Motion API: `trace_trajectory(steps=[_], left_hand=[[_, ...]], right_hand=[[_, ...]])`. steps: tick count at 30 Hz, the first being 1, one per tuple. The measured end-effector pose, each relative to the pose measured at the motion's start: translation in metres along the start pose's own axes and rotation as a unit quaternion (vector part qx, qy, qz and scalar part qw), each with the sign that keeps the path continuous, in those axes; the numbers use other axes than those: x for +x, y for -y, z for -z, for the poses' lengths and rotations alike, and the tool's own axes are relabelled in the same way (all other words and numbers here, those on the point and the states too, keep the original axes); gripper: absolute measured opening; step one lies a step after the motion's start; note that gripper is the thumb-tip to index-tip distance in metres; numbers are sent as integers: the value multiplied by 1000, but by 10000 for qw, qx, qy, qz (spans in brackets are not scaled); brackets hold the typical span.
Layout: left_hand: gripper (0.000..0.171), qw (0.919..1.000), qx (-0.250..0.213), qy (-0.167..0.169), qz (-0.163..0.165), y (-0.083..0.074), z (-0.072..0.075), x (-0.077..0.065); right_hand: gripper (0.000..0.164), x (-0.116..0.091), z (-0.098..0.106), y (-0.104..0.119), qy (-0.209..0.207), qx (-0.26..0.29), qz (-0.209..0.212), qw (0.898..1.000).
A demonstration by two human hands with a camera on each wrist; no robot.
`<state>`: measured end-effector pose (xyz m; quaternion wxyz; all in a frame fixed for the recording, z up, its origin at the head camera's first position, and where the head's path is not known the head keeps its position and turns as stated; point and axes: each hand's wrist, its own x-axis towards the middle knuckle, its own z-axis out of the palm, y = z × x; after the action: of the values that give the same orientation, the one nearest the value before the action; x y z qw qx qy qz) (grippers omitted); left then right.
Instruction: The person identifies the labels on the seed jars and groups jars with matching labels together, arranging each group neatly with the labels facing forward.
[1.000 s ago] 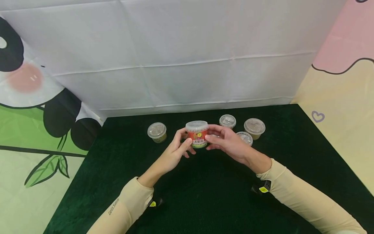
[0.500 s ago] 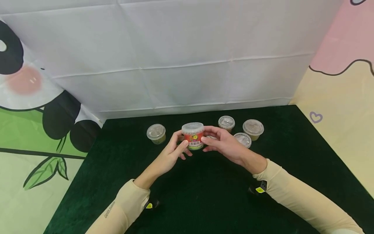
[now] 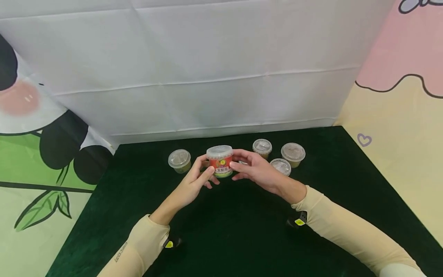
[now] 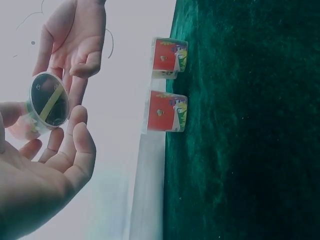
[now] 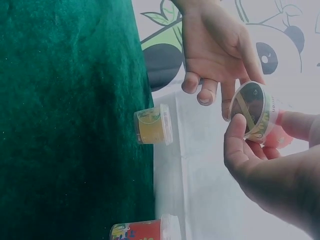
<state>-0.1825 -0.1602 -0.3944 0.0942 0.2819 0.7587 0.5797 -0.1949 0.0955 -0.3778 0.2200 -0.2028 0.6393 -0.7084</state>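
A small clear plastic tub [image 3: 220, 161] with a translucent lid and a red label bearing a printed flower is held up above the table. My left hand [image 3: 192, 182] grips its left side, thumb at the front. From the right, my right hand [image 3: 257, 169] grips it with thumb and fingers. Both wrist views show the dark bottom of the tub [image 4: 50, 99] with a yellow strip across it, so it is off the cloth. In the right wrist view, fingers [image 5: 235, 142] of the right hand curl at its base.
One lidded tub [image 3: 179, 161] stands left of my hands. On the right stand a rear tub [image 3: 262, 147], a larger tub [image 3: 293, 154] and a nearer tub [image 3: 281, 167], partly behind my right hand. Dark green cloth [image 3: 228, 231] covers the table; a white curtain [image 3: 207, 104] hangs behind.
The held tub and both hands shift slightly left in the head view, as does the whole scene. Both hands keep their grip on the tub.
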Motion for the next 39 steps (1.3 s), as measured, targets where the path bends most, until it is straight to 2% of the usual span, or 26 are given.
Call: trace_trajectory(steps=[4, 9, 15, 27, 33, 39], left_hand=[[44, 10000, 10, 32, -76, 4, 4, -5], [44, 9999, 29, 30, -97, 7, 7, -10], [44, 9998, 149, 110, -61, 2, 15, -15], [48, 9978, 613, 217, -102, -2, 30, -18], [49, 9977, 619, 233, -177, 0, 35, -21], [50, 9973, 691, 226, -110, 0, 38, -24]], right_hand=[[49, 2, -4, -4, 64, 10, -62, 10000], [49, 5, -7, -5, 184, -47, 60, 9998], [50, 8, -10, -5, 384, -12, 169, 9991], [52, 10, -18, -1, 411, 58, 113, 9991], [51, 13, -22, -1, 453, 182, 45, 9988], [49, 16, -25, -1, 524, 235, 111, 9983]])
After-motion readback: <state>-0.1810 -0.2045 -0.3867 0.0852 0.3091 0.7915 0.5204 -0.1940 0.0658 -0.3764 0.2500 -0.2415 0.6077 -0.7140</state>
